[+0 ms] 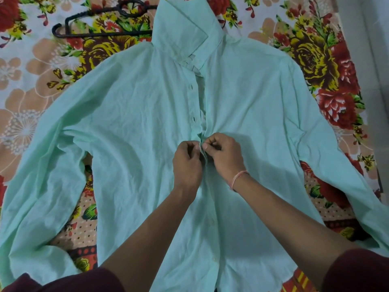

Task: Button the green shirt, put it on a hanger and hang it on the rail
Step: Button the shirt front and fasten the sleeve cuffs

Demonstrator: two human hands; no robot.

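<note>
We are midway through the buttoning: the shirt (pixel 130 127) lies spread front-up on the floral sheet (pixel 31 85), and our left hand (pixel 186 163) and right hand (pixel 226 153) both pinch the placket (pixel 203 153) at mid-chest, fingers curled tight on the two fabric edges. Next, we judge, the button must be pushed through its hole, then the two open ones above. The thin, crumpled cotton should bunch easily; the black hanger (pixel 101 22), stiff and slim, waits by the collar.
</note>
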